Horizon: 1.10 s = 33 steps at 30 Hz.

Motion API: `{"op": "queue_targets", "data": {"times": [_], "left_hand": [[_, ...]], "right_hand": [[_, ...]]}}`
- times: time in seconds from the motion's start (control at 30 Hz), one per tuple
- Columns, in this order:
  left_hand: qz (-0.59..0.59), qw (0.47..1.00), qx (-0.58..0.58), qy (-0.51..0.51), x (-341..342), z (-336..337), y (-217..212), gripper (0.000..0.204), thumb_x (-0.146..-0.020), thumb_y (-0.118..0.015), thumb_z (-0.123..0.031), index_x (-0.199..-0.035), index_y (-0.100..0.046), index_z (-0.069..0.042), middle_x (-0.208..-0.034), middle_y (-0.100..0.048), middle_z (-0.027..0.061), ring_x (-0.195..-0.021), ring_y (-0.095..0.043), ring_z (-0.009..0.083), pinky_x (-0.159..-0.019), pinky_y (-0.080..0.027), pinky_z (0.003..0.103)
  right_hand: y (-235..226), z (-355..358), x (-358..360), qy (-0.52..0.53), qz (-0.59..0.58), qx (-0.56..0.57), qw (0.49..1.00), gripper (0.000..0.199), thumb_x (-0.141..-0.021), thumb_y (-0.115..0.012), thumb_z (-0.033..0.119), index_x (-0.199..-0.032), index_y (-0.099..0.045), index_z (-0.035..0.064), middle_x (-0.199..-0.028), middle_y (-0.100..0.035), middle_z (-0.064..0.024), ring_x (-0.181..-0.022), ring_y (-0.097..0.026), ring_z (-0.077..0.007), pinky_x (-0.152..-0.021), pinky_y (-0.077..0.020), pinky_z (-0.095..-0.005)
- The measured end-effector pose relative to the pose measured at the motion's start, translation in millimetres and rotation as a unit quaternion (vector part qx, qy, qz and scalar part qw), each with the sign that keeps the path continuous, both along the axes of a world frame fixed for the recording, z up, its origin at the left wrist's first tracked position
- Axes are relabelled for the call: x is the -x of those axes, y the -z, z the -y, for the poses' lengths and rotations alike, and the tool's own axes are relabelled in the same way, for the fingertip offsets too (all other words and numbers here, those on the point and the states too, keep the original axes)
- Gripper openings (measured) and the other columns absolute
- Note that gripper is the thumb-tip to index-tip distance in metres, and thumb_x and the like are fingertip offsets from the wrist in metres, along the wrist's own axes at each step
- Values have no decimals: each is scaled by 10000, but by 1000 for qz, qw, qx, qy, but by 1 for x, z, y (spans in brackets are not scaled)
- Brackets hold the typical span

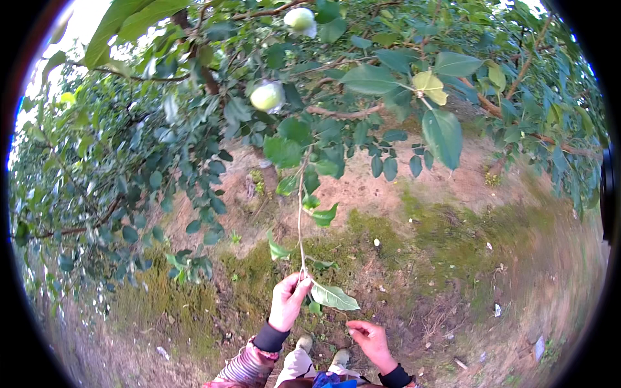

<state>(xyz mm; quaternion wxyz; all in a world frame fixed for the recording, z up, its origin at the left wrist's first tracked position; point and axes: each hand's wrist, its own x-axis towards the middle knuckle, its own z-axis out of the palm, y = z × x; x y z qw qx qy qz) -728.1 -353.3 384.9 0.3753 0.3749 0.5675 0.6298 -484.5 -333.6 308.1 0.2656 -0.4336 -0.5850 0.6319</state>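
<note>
Mossy orchard ground [414, 226] beneath leafy fruit tree [194, 77] branches.

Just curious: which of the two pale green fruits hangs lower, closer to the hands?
The fruit left of centre; the other fruit sits at the top edge.

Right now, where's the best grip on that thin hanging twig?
Probably at the lower tip of the twig, just above the big leaf, where the left hand pinches it. Come from below: it hangs nearly straight down, bare-stemmed. The right hand is empty.
</note>
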Motion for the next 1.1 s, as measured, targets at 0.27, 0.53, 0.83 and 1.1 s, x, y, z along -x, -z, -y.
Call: {"op": "queue_targets", "data": {"times": [0.27, 0.53, 0.83, 1.1], "left_hand": [[20, 995, -75, -68, -17, 17, -28, 239, -993, -566, -162, -1180, -583, -14, -907, -564, -59, -785, -486, 31, -698, -415, 197], [20, 995, -70, -69, -17, 50, -28, 226, -1004, -538, -174, -1132, -603, 0, -812, -636, 26, -702, -562, 89, -667, -470, 240], [-8, 997, -66, -31, 3, 67, -36, 199, -990, -568, -172, -1107, -631, -25, -809, -646, -5, -725, -582, 56, -656, -465, 209], [-18, 991, -126, 42, 49, 63, -85, 183, -984, -571, -147, -1079, -640, -7, -801, -650, 4, -732, -591, 63, -680, -484, 219]], "right_hand": [[1, 10, -18, 14, -38, -19, 999, 127, -922, -630, 68, -1000, -705, 0, -806, -683, -33, -633, -556, -66, -581, -456, -217], [-11, 8, -21, 15, -59, 13, 998, 259, -939, -657, 191, -739, -618, 31, -632, -568, 24, -559, -503, -40, -534, -436, -217], [-55, -19, 9, 44, -83, -115, 989, 122, -883, -677, 15, -1004, -678, 20, -797, -625, 25, -695, -573, -44, -599, -504, -209], [-132, -27, 29, 107, -58, -218, 968, 114, -901, -676, 79, -979, -711, 3, -836, -700, -30, -739, -633, -82, -662, -511, -228]]}}
